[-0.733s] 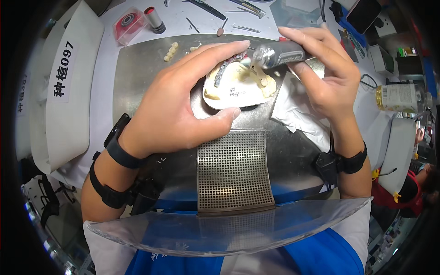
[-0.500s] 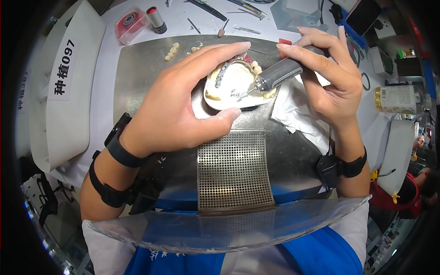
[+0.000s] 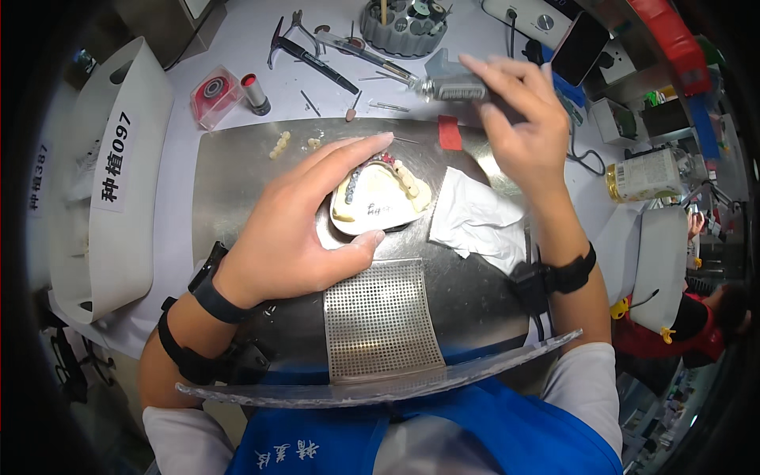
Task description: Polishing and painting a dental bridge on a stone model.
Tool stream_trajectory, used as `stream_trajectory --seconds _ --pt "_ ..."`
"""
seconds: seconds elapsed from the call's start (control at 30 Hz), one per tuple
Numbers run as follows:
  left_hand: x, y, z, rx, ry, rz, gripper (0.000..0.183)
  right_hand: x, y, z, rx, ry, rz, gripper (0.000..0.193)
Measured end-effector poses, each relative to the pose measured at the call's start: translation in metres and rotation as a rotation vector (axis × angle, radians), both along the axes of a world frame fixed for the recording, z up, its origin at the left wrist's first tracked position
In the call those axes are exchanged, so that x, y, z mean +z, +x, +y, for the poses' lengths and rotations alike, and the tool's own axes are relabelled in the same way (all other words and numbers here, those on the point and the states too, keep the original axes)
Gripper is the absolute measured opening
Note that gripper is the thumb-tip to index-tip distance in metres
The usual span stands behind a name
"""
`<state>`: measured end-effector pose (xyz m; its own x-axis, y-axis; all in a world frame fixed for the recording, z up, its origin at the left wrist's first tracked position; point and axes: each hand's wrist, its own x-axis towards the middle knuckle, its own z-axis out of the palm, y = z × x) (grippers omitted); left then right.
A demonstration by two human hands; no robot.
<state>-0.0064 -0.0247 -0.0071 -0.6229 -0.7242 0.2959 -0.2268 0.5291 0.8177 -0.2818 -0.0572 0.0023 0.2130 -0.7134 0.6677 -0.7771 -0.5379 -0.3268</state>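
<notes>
My left hand (image 3: 289,226) grips a plaster dental model (image 3: 384,204) by its left side, thumb at the front edge and fingers across the back. Grey metal and tooth-coloured pieces line the model's arch, with some red near its back. My right hand (image 3: 526,131) is raised at the back right, wrapped round a dark rotary handpiece (image 3: 459,87) whose end points left, apart from the model. The handpiece's tip is blurred. Under the model lies a steel plate (image 3: 229,182). Tooth-coloured pieces (image 3: 280,146) rest on it behind my left hand.
A crumpled white tissue (image 3: 479,222) and a red strip (image 3: 450,133) lie right of the model. In front is a perforated metal panel (image 3: 384,321), then a clear shield (image 3: 380,392). Behind stand a grey bur holder (image 3: 400,36) and a clear-and-red box (image 3: 214,96). White bins (image 3: 119,245) line the left.
My right hand has lifted the handpiece off the model and carried it back, toward the bur holder. My left hand still holds the model. The whole view has shifted, showing more of the table's back.
</notes>
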Motion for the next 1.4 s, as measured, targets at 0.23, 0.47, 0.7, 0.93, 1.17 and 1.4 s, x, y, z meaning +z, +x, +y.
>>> stream_trajectory --seconds 0.23,0.47,0.7,0.93,1.17,1.4 --pt "0.000 -0.011 0.008 0.079 -0.052 -0.042 0.085 -0.020 -0.028 -0.030 -0.134 -0.134 0.181 0.037" --pt "0.001 -0.022 0.015 0.136 -0.047 -0.055 0.095 0.009 0.038 0.049 0.252 0.258 -0.006 0.020" --pt "0.008 -0.024 0.015 0.160 -0.087 -0.131 0.082 -0.013 0.043 0.042 0.311 0.098 -0.159 0.018" --pt "0.009 -0.025 0.017 0.159 -0.033 -0.185 0.083 -0.021 0.043 0.042 0.306 0.048 -0.220 0.017" --pt "0.006 -0.025 0.018 0.173 -0.080 -0.190 0.082 -0.020 0.045 0.043 0.272 -0.028 -0.175 0.017" --pt "-0.001 -0.022 0.019 0.189 -0.096 -0.156 0.081 -0.019 0.048 0.050 0.219 0.048 -0.127 0.013"
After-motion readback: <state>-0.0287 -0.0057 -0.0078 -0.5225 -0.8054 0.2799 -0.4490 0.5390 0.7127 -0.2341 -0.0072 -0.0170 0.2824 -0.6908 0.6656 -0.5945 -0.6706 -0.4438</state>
